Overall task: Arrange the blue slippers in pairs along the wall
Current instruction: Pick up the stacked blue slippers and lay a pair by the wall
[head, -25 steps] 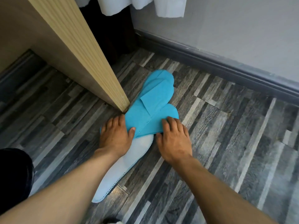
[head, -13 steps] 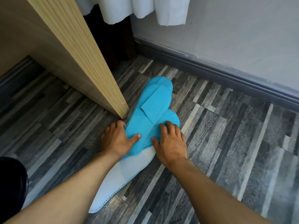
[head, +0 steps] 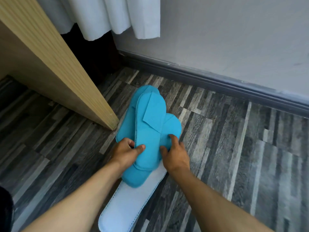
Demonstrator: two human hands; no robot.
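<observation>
head view: a heap of flat blue slippers (head: pixel 147 129) lies on the grey wood-pattern floor (head: pixel 234 148), just beside the bottom corner of a light wooden panel (head: pixel 55 69) and near, but apart from, the dark skirting board (head: pixel 217 82) that runs along the grey wall (head: pixel 234 39). the slippers overlap one another, so how many there are cannot be told for sure (at least three blue outlines show). the topmost slipper (head: pixel 147 136) lies lengthwise with its toe pointing toward the corner and its folded strap flap across the front half; its heel end sits over another blue slipper's rounded end (head: pixel 133 178). a further blue slipper (head: pixel 172 126) pokes out to the right of the pile. under them, a slipper turned sole up shows as a pale white sole (head: pixel 127 206) with a stitched edge, reaching back toward the person.

the left hand (head: pixel 125 151) is closed on the left edge of the topmost slipper, thumb pressed on its upper face and the fingers curled under the edge. the right hand (head: pixel 173 153) is partly open, its fingers spread: the forefinger (head: pixel 173 138) rests on the blue slipper at the right, the thumb (head: pixel 163 150) touches the right edge of the topmost one, and whether it actually pinches anything cannot be told. both bare forearms come in from the bottom of the frame.

white curtain hems (head: pixel 107 19) hang above the corner, with a dark recess (head: pixel 93 59) below them.
</observation>
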